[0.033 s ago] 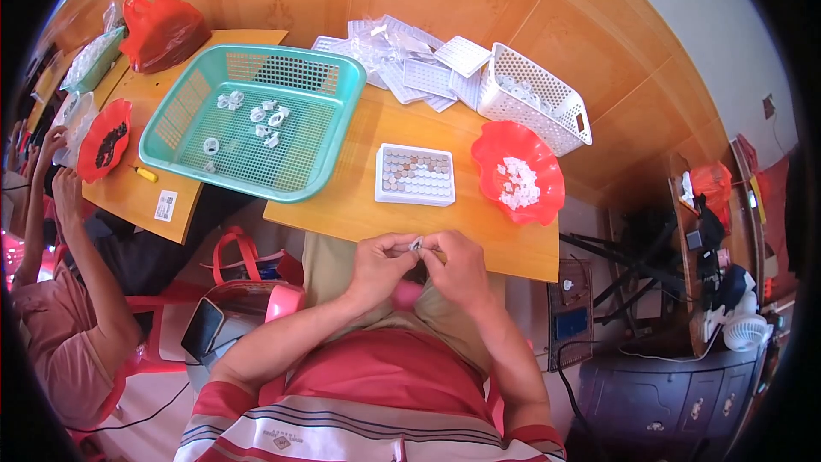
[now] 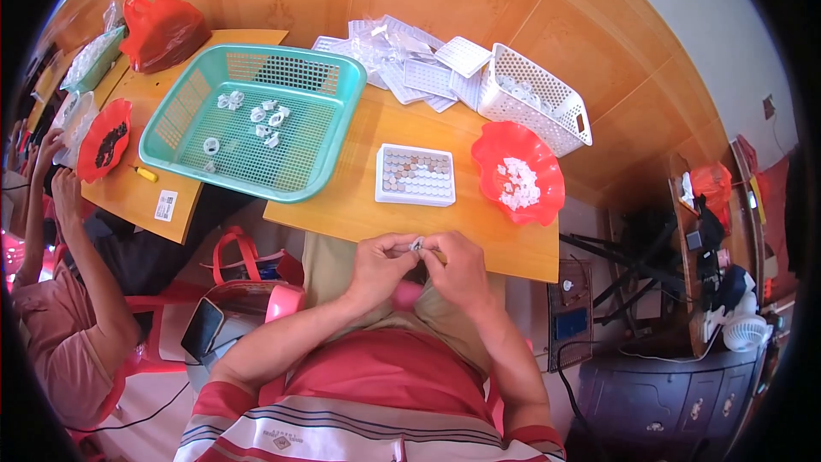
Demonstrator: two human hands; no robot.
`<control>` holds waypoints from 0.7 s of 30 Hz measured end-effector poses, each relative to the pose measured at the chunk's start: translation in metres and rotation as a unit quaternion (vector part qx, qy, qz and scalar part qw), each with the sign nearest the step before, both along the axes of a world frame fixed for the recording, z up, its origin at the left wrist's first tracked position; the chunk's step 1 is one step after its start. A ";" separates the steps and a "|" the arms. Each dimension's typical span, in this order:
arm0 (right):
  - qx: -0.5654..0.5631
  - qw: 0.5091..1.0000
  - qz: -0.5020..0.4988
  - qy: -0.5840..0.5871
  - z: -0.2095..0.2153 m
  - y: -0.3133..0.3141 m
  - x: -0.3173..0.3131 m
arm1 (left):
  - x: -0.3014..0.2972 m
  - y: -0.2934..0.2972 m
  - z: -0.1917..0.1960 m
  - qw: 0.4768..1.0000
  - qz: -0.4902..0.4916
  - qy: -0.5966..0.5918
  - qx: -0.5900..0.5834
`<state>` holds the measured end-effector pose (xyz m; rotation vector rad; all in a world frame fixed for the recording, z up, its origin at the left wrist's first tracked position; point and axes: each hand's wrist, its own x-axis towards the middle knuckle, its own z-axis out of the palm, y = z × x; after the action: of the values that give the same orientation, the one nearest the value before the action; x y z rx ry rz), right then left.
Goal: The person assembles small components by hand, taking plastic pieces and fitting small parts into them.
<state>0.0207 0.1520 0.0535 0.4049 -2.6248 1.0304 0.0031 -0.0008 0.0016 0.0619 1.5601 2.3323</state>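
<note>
Hands meet just near the table's (image 2: 359,214) front edge. The left hand (image 2: 379,267) and the right hand (image 2: 457,269) pinch a tiny white part (image 2: 417,245) between their fingertips. It sits right in the middle, touching both hands. It may be plastic, but it is too small to tell. Just beyond the hands lies a white tray (image 2: 416,175) full of little round pieces. To the right is a red bowl (image 2: 518,173). To the far left is a green basket (image 2: 253,120).

no shift seen | left hand (image 2: 380,267) and right hand (image 2: 462,269) pinch small white part (image 2: 417,245) as before (same instant, by the caption) | table layout unchanged
</note>
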 end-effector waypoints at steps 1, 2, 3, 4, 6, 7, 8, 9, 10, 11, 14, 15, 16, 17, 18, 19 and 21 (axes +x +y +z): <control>0.016 0.999 0.007 0.028 0.000 0.000 0.001 | 0.001 0.000 0.001 1.000 0.001 -0.003 0.007; 0.032 0.998 0.013 0.056 -0.001 -0.001 0.002 | 0.001 0.000 0.002 1.000 0.002 -0.006 0.014; 0.032 0.998 0.013 0.056 -0.002 -0.001 0.003 | 0.001 0.001 0.001 1.000 0.002 -0.007 0.015; 0.063 0.995 0.020 0.074 -0.004 -0.001 0.003 | 0.002 0.001 -0.002 1.000 0.004 -0.010 0.022; 0.094 0.991 0.027 0.093 -0.006 -0.002 0.003 | 0.003 0.002 -0.004 0.999 0.005 -0.013 0.029; 0.092 0.989 0.038 0.107 -0.007 -0.002 0.003 | 0.003 0.002 -0.004 1.000 0.004 -0.016 0.024; 0.091 0.987 0.050 0.121 -0.007 -0.002 0.003 | 0.004 0.002 -0.004 1.000 0.004 -0.019 0.018; 0.091 0.987 0.049 0.121 -0.008 -0.002 0.003 | 0.004 0.002 -0.006 1.000 0.003 -0.018 0.018; 0.100 0.986 0.056 0.120 -0.009 -0.002 0.004 | 0.005 0.002 -0.010 1.000 0.005 -0.017 0.014; 0.109 0.985 0.062 0.118 -0.010 -0.002 0.005 | 0.005 0.003 -0.011 1.000 0.006 -0.015 0.010; 0.102 0.989 0.064 0.087 -0.008 0.000 0.005 | 0.005 0.003 -0.008 1.000 0.002 -0.017 0.017; 0.102 0.989 0.063 0.088 -0.007 0.000 0.004 | 0.005 0.003 -0.011 1.000 0.002 -0.017 0.017; 0.102 0.990 0.063 0.079 -0.005 0.000 0.003 | 0.005 0.004 -0.015 0.999 0.003 -0.029 0.032; 0.103 0.990 0.063 0.071 -0.004 0.001 0.003 | 0.004 0.004 -0.017 0.998 0.004 -0.041 0.048; 0.103 0.990 0.063 0.072 -0.003 0.002 0.002 | 0.004 0.004 -0.014 0.998 0.003 -0.041 0.048; 0.093 0.992 0.058 0.065 -0.001 0.002 0.002 | 0.003 0.003 -0.009 0.999 0.002 -0.029 0.024; 0.083 0.993 0.054 0.059 0.001 0.002 0.002 | 0.003 0.002 -0.004 1.000 0.001 -0.018 0.001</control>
<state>0.0223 0.1540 0.0542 0.6318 -2.6136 0.7954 0.0060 0.0008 -0.0023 0.0197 1.5405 2.3240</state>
